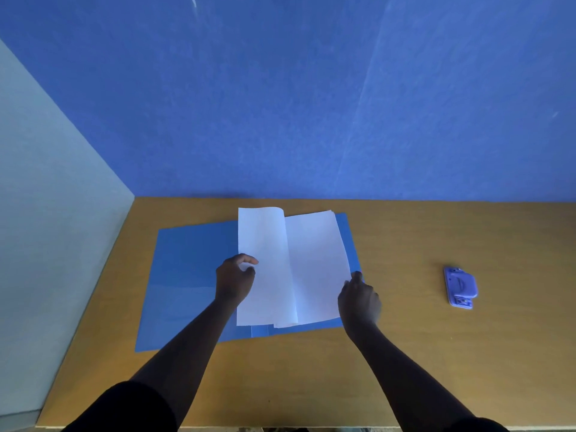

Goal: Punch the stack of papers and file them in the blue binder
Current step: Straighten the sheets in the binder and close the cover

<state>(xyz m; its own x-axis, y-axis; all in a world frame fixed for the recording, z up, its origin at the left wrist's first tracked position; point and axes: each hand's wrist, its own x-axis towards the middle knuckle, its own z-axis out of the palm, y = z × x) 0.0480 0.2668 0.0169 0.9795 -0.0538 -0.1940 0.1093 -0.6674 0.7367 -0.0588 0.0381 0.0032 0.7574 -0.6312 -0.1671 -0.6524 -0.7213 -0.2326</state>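
The blue binder (184, 275) lies open and flat on the wooden table (405, 353). The white papers (311, 263) rest on its right half, and their left part is folded or lifted up over the middle. My left hand (233, 282) pinches the left edge of that raised sheet between thumb and fingers. At the papers' right edge my right hand (358, 297) has its fingertips on the edge where paper meets the binder cover; how its fingers lie is hidden by the back of the hand.
A purple hole punch (460, 286) lies on the table to the right, well apart from the binder. A blue wall (311, 104) rises right behind the table and a pale wall (46, 213) closes off the left side.
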